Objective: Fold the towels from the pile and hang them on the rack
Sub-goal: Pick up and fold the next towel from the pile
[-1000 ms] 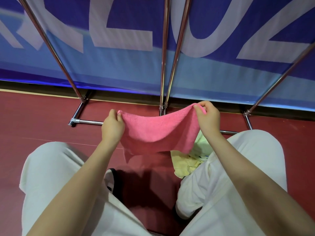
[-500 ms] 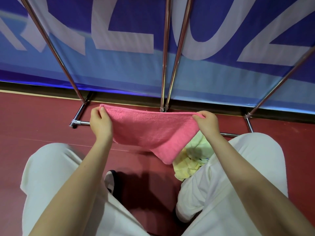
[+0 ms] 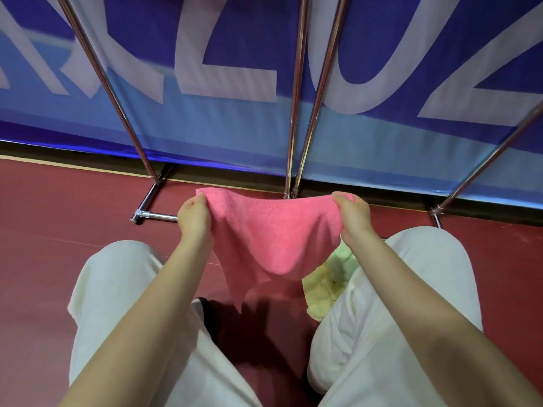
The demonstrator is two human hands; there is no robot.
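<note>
Fingers of the left hand (image 3: 195, 214) curl round one top corner of the pink towel (image 3: 273, 239), thumb pinching on the near side; right hand (image 3: 354, 217) does the same at the opposite corner, so both grips are closed tight on cloth w/ nothing else in them. Towel hangs between them in the air, top edge sagging a little, lower part drooping to a ragged point above the red floor (image 3: 58, 230) — it looks doubled over at most once, can't tell for sure. Just behind and below it, partly hidden by the right knee, lies the pile (image 3: 326, 289) of pale yellow-green cloth on the floor. Beyond the hands stand the chrome bars of the rack (image 3: 295, 113), base rail touching the floor in front of a blue banner (image 3: 223, 48). No towel shows on any visible bar — so, judging by this, the job is early: this piece needs its fold finished and then hanging, and the rest of the pile is untouched.
</note>
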